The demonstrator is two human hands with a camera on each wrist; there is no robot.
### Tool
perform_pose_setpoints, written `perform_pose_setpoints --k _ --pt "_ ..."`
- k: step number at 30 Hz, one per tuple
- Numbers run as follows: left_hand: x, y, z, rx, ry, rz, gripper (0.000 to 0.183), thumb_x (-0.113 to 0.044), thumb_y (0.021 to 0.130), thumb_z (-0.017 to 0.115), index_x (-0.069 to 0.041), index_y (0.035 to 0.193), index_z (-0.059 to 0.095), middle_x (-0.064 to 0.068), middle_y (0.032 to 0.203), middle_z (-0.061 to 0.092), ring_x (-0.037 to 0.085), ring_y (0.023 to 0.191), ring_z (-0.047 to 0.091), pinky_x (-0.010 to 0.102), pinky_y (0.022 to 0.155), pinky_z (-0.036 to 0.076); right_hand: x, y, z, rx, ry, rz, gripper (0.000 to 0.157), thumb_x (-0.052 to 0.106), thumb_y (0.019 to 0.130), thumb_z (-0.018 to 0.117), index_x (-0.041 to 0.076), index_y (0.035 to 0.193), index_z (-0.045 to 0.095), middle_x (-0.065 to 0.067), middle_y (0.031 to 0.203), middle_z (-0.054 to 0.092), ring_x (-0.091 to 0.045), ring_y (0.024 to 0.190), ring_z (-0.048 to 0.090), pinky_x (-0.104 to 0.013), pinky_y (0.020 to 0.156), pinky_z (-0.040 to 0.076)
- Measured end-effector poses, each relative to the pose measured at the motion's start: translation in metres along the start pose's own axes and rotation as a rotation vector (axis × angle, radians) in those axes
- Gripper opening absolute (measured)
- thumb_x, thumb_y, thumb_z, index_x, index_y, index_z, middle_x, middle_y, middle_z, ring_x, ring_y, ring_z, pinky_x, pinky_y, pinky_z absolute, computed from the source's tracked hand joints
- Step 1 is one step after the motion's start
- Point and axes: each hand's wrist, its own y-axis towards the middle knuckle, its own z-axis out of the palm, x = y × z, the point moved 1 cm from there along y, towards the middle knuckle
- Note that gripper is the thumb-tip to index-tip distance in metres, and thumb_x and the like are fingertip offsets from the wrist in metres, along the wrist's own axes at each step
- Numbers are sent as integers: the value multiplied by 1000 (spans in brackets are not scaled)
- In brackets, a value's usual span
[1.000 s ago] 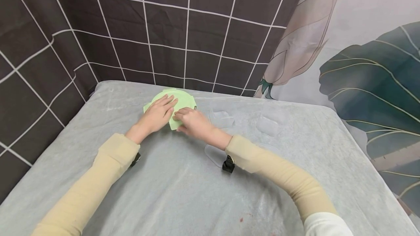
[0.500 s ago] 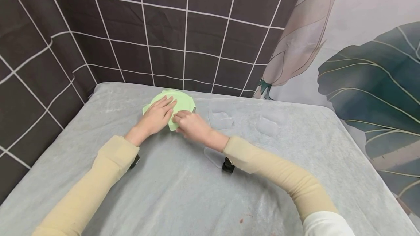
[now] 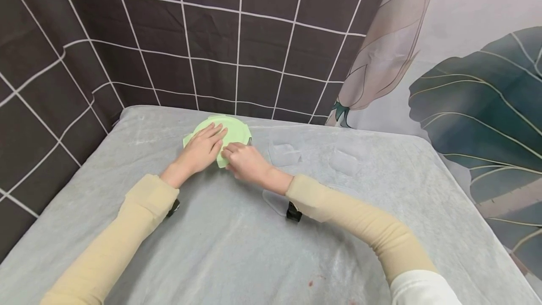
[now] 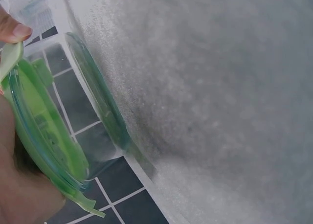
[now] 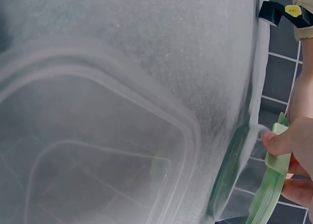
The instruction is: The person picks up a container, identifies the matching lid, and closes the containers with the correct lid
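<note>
A round clear glass food container with a light green snap lid stands near the table's back edge. My left hand lies across the left part of the lid, fingers straight and slightly spread. At the lid's near edge, my right hand pinches a locking flap, thumb on the flap's outer face and curled fingers over the lid. Another flap juts outward from the rim in the left wrist view. From the head view, the hands and lid hide most of the glass wall.
Several clear plastic pieces lie right of the container, including a rounded tray, a second tray and a flat rim partly under my right forearm. A dark tiled curtain hangs behind the grey-covered table.
Both hands keep their places on the lid, with hardly any movement. The head view has shifted very slightly.
</note>
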Motion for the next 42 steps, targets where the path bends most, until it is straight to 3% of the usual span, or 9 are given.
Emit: perform_pose_setpoints --k 19,33,42 --pt "1 -1 -2 -17 21 13 43 -22 96 35 -6 135 41 14 144 35 33 136 25 43 114 19 0 4 5 -88 6 14 18 18 74 71 13 89 63 2 91 66 -13 87 62 -22 73 53" --pt "-11 -1 -1 -11 36 -69 44 -23 95 33 -6 135 41 16 143 36 35 135 26 46 113 20 -9 1 -3 -66 76 -22 17 12 72 71 12 87 65 2 89 67 -13 84 62 -23 74 53" --pt "-16 -1 -2 31 59 -131 47 -28 96 30 -7 137 37 15 145 33 35 136 25 46 113 20 -16 -1 -4 -61 81 -66 17 13 70 73 12 83 63 1 84 65 -14 82 62 -24 73 53"
